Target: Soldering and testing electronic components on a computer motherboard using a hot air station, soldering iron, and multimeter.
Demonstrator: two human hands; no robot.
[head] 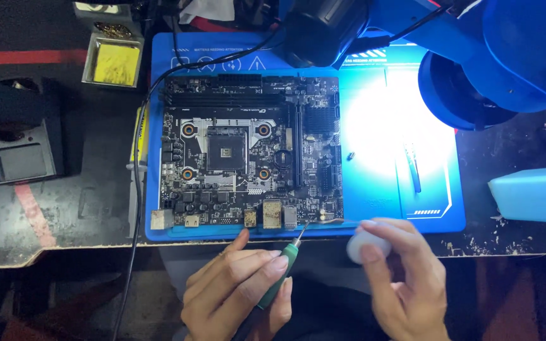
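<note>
On one blue mat (374, 218) lies one motherboard (251, 151); left hand (238, 293) grips one soldering iron (279, 275), right hand (406, 278) one white spool (364, 243).

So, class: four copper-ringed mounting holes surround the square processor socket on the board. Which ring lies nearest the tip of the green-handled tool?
The lower-right ring: it sits closest to the board's near edge and the tool tip.

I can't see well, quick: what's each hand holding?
Left hand: closed around a green-handled tool.
Right hand: closed on a small white thing.
</note>
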